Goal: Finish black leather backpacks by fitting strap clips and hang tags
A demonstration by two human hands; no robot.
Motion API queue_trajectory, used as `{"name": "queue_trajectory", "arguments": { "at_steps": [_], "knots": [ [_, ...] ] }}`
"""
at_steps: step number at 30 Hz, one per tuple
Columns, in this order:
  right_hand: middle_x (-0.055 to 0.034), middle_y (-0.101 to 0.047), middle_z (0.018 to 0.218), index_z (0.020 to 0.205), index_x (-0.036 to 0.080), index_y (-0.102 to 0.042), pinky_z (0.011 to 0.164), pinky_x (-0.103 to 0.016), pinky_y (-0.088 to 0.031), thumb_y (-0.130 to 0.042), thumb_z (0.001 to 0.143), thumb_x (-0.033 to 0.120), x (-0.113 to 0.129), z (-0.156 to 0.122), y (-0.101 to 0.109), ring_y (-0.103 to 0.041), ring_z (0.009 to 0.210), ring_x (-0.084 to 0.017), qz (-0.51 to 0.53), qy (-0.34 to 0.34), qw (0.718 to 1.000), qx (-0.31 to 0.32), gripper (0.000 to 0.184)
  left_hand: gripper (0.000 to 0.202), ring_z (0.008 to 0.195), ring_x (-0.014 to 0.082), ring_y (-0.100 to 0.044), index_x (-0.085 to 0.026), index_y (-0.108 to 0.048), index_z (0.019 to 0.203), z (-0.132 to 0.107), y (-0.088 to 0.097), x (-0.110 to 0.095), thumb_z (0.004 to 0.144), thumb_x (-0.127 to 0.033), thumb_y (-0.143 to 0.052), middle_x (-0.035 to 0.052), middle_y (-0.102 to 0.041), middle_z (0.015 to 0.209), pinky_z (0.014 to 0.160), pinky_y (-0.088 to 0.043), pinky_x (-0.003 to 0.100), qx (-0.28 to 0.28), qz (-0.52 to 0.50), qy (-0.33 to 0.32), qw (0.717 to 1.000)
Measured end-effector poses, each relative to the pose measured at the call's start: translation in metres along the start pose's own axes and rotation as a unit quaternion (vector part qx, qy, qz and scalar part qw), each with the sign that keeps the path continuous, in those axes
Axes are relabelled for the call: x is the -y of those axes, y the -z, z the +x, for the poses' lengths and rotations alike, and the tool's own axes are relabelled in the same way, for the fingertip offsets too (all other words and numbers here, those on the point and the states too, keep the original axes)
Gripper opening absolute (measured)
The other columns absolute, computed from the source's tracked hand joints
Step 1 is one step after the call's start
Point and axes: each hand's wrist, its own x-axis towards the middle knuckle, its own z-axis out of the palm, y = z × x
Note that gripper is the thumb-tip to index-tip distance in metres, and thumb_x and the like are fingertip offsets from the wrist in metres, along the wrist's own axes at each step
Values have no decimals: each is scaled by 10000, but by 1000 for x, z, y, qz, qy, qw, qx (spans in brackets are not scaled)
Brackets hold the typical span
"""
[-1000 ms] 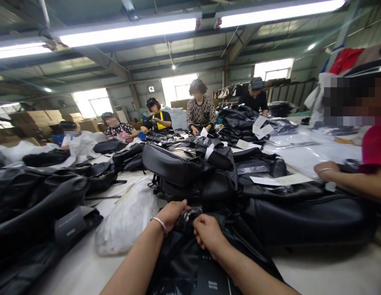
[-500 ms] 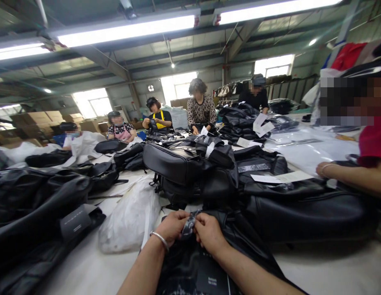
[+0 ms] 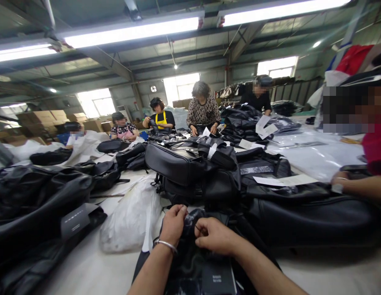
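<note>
My left hand [image 3: 173, 223], with a silver bracelet on the wrist, is closed in a pinch on the top edge of a black bag [image 3: 193, 262] lying in front of me. My right hand [image 3: 213, 235] is closed too, gripping the same bunched black material right beside the left. A dark card tag [image 3: 217, 278] lies on the bag below my hands. What sits inside the pinch is too small to make out.
Black bags [image 3: 184, 168] are piled across the white table [image 3: 85, 266]. A white plastic bag [image 3: 128, 221] lies left of my hands. A co-worker's arm [image 3: 359, 186] rests on bags at right. Several people work at the far side.
Both hands stay pinched together on the bag's top. The bag has shifted slightly, and the co-worker's hand at right has drawn back toward the right.
</note>
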Motion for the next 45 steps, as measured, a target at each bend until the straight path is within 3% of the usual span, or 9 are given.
{"name": "queue_trajectory", "arguments": {
  "at_steps": [3,8,19,24,28,33,38,42,45],
  "knots": [
    [36,-651,714,772,175,-623,635,-199,-445,-575,565,41,7,-8,11,-597,691,-121,-51,75,995,37,251,242,476,99,-459,-189,-599,654,-1,-2,1,722,-406,-680,-47,-533,538,473,-340,207,-9,-71,23,997],
    [-20,-688,964,1049,201,-666,761,-249,-460,-547,560,31,-1,-4,15,-617,882,-176,-101,96,989,-53,531,346,501,85,-512,-178,-552,752,4,3,1,674,-466,-728,-41,-550,611,461,-385,184,-40,-181,38,982],
    [24,-642,717,1100,170,-640,539,-196,-417,-597,670,151,-3,5,26,-557,581,-96,222,39,967,-121,433,357,624,133,-607,-169,-601,856,0,5,-8,711,-468,-730,4,-625,735,557,-470,227,-62,-151,-20,986],
    [-41,-673,665,916,116,-681,473,-221,-463,-655,751,357,-9,1,33,-607,514,-133,442,33,896,-29,293,250,773,156,-602,-190,-675,835,-18,0,-23,736,-408,-746,15,-683,809,767,-456,242,-29,-86,-100,991],
    [-184,-674,1139,1128,100,-648,680,-275,-556,-596,812,567,-3,-6,37,-684,978,-253,529,62,843,77,566,281,775,180,-626,-185,-637,853,-18,-4,-22,779,-454,-680,29,-687,810,759,-476,278,-4,-117,-92,989],
    [-132,-714,991,1050,138,-665,575,-280,-547,-853,592,308,-2,1,24,-709,849,-273,429,64,901,-23,524,340,688,169,-638,-187,-572,822,-9,-4,-15,780,-518,-634,13,-672,742,673,-505,284,-12,-162,-51,985],
    [-43,-655,687,883,153,-730,538,-284,-495,-711,763,450,-9,8,15,-614,577,-160,172,128,959,-185,321,340,664,169,-612,-177,-628,777,-15,-5,-17,740,-510,-690,24,-668,713,659,-490,267,-16,-116,-68,991],
    [-51,-616,835,895,220,-752,717,-300,-502,-634,859,363,-4,1,18,-597,779,-166,-60,278,918,-277,189,270,655,173,-582,-190,-651,729,-23,-9,-23,762,-455,-692,20,-649,669,647,-461,255,-3,-55,-94,994],
    [-80,-639,1035,949,222,-723,854,-325,-504,-570,905,316,-1,-2,17,-611,955,-190,-101,335,906,-239,185,205,627,159,-556,-205,-661,695,-26,-11,-28,764,-393,-702,1,-634,634,620,-428,235,11,-17,-105,994]
  ]
}}
